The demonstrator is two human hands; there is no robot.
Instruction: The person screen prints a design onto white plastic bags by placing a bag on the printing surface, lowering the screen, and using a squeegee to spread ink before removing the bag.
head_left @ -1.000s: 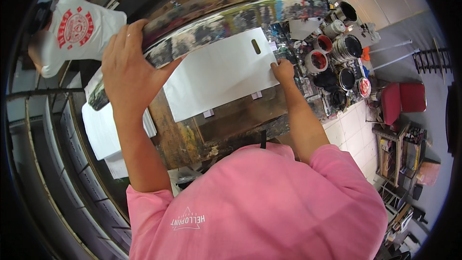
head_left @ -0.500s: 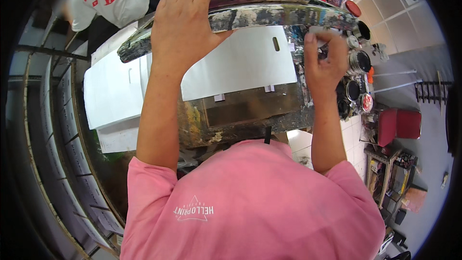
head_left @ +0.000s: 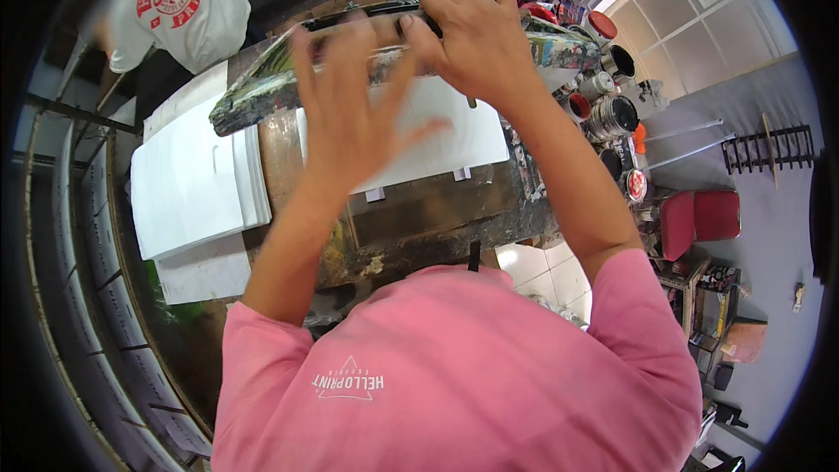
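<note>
My left hand is in front of the near bar of a paint-crusted printing frame, its fingers spread and smeared by motion. My right hand is closed over the frame's middle, thumb toward the left. A dark bar and a brown strip run beside its fingers, but what it grips is hidden. Below the frame a flat white sheet lies on the stained worktable, partly covered by my left hand and the frame. Small pale tabs show at its near edge.
A stack of white sheets lies at the left of the table. Paint cans crowd the right side. A person in a white shirt is at the far left, near racks. A red chair stands at right.
My left hand has let go of the frame and come down toward me, fingers spread. My right hand has moved left and up onto the frame. The frame sits at a different tilt.
</note>
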